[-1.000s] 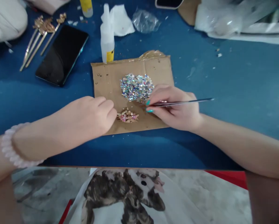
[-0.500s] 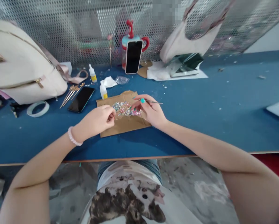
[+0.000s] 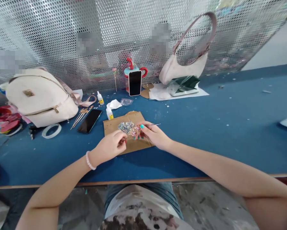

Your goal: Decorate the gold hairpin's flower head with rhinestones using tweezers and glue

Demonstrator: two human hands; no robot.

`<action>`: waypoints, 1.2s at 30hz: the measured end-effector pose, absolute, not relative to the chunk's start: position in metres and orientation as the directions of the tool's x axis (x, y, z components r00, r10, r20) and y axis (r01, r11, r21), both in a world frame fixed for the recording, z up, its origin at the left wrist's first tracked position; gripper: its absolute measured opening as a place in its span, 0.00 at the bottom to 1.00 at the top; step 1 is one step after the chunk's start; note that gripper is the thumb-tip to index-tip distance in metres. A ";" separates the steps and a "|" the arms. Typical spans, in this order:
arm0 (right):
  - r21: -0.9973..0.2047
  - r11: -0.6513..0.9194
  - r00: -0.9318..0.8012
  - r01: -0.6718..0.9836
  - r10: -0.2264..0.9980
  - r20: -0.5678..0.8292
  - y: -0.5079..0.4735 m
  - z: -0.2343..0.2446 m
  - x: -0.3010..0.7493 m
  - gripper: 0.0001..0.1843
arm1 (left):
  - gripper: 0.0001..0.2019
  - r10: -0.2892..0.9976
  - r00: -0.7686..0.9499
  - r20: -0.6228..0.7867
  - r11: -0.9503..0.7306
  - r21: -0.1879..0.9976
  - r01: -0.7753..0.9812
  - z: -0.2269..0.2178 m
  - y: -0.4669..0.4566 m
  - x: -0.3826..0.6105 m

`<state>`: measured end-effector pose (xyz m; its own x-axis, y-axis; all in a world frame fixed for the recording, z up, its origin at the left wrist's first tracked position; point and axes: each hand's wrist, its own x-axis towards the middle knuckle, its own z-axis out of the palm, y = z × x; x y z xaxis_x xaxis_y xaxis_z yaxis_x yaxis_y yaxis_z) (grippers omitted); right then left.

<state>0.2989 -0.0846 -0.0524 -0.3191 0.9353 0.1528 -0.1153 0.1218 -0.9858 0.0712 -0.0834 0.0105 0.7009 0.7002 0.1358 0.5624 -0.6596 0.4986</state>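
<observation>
A wide blue worktop (image 3: 217,127) fills the view, backed by a perforated metal screen (image 3: 62,38). The landmark here is the piece of cardboard (image 3: 114,126) lying flat near the front edge, and both hands are over it. Far off to its left sits a cream backpack (image 3: 40,99); beyond it to the right a pale handbag (image 3: 184,67) leans on the screen. Straight behind the cardboard a phone (image 3: 135,83) stands upright, and just left of the cardboard a second phone (image 3: 89,121) lies flat and dark. Further left, a ring of tape (image 3: 51,131).

Now the hands. The left hand (image 3: 110,147) rests on the cardboard's near left part, fingers curled in tight, thumb and fingertips pinched together on something small; what it is cannot be made out. A bead bracelet (image 3: 89,160) circles that wrist. The right hand (image 3: 155,135) sits on the cardboard's right side, fingers closed around a thin metal tool (image 3: 153,124) that sticks out to the right, its working end down by the pile of sequins (image 3: 126,127) in the cardboard's middle. The two hands nearly meet there.

At the cardboard's far left corner stands a small glue bottle (image 3: 109,112), with another glue bottle (image 3: 100,98) further back.
</observation>
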 end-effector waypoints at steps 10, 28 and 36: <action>-0.959 0.283 -0.310 -0.031 0.909 0.278 -0.088 -0.051 0.300 0.20 | 0.14 0.608 0.776 -0.170 -0.241 0.891 0.384 0.005 -0.089 0.078; -0.403 0.829 -0.379 0.387 0.541 0.751 -0.100 -0.034 0.317 0.13 | 0.25 0.562 0.801 -0.205 -0.032 0.963 0.269 -0.009 -0.090 0.080; -0.261 0.884 -0.422 0.387 0.422 0.802 -0.098 -0.026 0.313 0.07 | 0.24 0.570 0.795 -0.209 -0.009 0.966 0.260 -0.009 -0.090 0.082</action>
<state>0.3134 -0.0984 -0.0260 -0.4221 0.4219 0.8024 0.3872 0.8842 -0.2613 0.0817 -0.0901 -0.0090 0.7948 0.5698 -0.2087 0.2598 -0.0087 0.9656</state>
